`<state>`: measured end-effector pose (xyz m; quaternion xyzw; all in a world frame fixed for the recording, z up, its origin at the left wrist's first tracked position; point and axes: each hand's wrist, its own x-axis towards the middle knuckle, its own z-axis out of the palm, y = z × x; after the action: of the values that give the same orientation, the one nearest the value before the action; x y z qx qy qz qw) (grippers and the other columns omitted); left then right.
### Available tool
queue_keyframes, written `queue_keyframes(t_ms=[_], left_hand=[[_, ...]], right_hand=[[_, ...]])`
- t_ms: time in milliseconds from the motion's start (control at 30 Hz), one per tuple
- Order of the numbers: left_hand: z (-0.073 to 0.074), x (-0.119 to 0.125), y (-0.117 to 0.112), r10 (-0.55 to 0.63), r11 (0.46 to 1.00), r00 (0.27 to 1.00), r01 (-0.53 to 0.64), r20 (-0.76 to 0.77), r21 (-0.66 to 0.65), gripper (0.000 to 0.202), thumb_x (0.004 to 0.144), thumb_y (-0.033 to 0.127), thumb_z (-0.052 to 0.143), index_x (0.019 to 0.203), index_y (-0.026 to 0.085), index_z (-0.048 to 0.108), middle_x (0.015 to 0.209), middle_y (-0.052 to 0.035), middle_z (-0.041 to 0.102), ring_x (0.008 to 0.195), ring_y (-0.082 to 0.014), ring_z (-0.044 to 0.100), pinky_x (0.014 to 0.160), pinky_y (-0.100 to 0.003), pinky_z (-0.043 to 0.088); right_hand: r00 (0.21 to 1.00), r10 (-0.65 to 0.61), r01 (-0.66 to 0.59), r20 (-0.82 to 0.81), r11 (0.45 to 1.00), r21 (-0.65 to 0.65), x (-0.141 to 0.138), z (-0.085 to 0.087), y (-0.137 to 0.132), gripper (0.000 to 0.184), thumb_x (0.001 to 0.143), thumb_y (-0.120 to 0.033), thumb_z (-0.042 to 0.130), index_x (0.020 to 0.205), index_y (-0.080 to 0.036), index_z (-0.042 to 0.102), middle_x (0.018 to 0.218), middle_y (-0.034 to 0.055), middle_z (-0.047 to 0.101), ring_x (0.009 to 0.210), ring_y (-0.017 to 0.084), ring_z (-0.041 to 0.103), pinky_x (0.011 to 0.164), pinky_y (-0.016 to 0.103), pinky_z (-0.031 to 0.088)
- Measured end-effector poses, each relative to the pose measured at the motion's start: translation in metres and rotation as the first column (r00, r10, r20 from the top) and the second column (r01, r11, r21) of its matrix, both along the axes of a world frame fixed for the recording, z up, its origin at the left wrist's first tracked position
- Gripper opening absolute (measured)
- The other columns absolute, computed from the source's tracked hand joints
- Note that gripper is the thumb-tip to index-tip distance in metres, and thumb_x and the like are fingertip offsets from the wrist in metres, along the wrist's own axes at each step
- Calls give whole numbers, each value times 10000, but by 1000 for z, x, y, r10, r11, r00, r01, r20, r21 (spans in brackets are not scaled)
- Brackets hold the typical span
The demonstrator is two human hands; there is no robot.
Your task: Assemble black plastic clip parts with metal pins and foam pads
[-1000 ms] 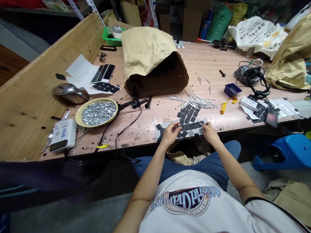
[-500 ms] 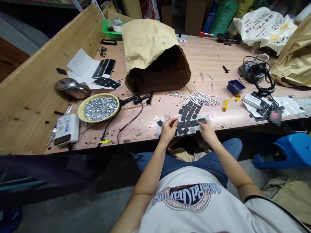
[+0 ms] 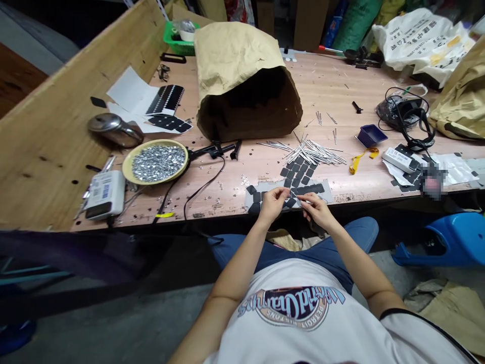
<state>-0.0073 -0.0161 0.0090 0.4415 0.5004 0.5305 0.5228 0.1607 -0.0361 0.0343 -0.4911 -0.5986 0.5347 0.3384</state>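
At the table's front edge both my hands work close together over a grey strip (image 3: 326, 194) bearing black rounded stickers (image 3: 314, 189). My right hand (image 3: 319, 211) is closed in a pinch on a thin metal rod (image 3: 294, 194) that points toward my left hand. Closed too, my left hand (image 3: 273, 205) pinches at the rod's far end; what lies between its fingertips is too small to make out. Just beyond the hands is a loose pile of similar metal rods (image 3: 316, 152), with more black stickers between it and the strip.
To the left stands a yellow dish (image 3: 131, 178) of small shiny metal pieces, beside a white box-shaped device (image 3: 106, 194). A large open paper bag (image 3: 235, 65) occupies the middle back. At right are a small blue tray (image 3: 371, 135), a yellow strap (image 3: 356, 163) and a black headset (image 3: 419, 134).
My right hand has moved left from the strip's right part to meet my left hand, and a rod now shows between them. The view has shifted slightly.
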Motion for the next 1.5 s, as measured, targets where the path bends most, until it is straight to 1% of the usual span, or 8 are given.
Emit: queue_keyframes(t_ms=[300, 567, 733, 867, 967, 1067, 1233, 1500], left_hand=[[1, 15, -1, 25, 997, 981, -9, 191, -83, 280, 595, 393, 745, 606, 133, 643, 531, 15, 588, 513, -79, 515, 556, -222, 440], [0, 11, -2, -167, 986, 964, 161, 208, 45, 326, 659, 431, 711, 753, 125, 651, 662, -1, 626, 605, -82, 553, 626, -219, 453], [-4, -40, 5, 185, 981, 981, -181, -62, 63, 193, 759, 304, 632, 865, 144, 641, 792, -27, 662, 686, -103, 580, 661, -220, 463], [-5, -109, 5, 581, 792, 666, -595, -468, 138, 133, 814, 229, 542, 863, 141, 628, 885, -86, 662, 818, -167, 604, 788, -299, 483], [-5, -157, -9, 636, 605, 317, -770, -703, 201, 171, 814, 156, 495, 927, 131, 621, 1040, -151, 623, 1063, -249, 551, 983, -398, 404], [-7, -197, -29, 585, 452, 145, -875, -798, 172, 281, 815, 129, 441, 1051, 117, 593, 1171, -191, 548, 1173, -302, 477, 1049, -462, 342], [-12, -245, -53, 539, 336, 94, -935, -837, 111, 341, 816, 120, 398, 1105, 102, 580, 1183, -221, 521, 1204, -333, 451, 1065, -518, 324], [-17, -247, -46, 413, 417, 160, -908, -896, 30, 561, 849, 418, 432, 1310, 101, 467, 1515, -196, 215, 1417, -353, 124, 1106, -595, 172]], right_hand=[[999, -30, 31, -38, 999, 22, -6, 1, -4, 338, 775, -474, 587, 987, -227, 678, 974, 23, 460, 495, 14, 484, 353, 173, 383], [976, 32, -83, -214, 969, -234, 9, -9, -2, 435, 743, -514, 628, 1048, -203, 630, 524, -69, 466, 367, 46, 395, 353, 181, 328], [914, 375, -344, 157, 918, -197, 16, -27, -14, 321, 788, -443, 581, 982, -207, 678, 954, 54, 559, 543, 85, 556, 439, 231, 458], [677, 364, -428, 640, 902, -61, 16, -59, -15, 270, 846, -277, 474, 1012, -216, 679, 981, 72, 569, 710, 143, 618, 629, 267, 512], [443, 251, -451, 861, 892, -28, 14, -80, -11, 286, 849, -189, 455, 1029, -194, 677, 955, 107, 606, 755, 188, 639, 684, 294, 506], [375, 231, -517, 898, 856, -4, 8, -85, -7, 281, 834, -159, 482, 1041, -157, 672, 922, 135, 639, 814, 232, 650, 740, 327, 514], [550, 322, -636, 770, 759, 138, -21, -63, 2, 297, 888, -241, 434, 1090, -188, 645, 1049, 100, 647, 904, 209, 654, 771, 303, 532], [576, 449, -749, 683, 626, 219, -78, -37, 12, 296, 912, -264, 409, 1062, -180, 649, 994, 95, 665, 871, 199, 664, 764, 309, 546]])
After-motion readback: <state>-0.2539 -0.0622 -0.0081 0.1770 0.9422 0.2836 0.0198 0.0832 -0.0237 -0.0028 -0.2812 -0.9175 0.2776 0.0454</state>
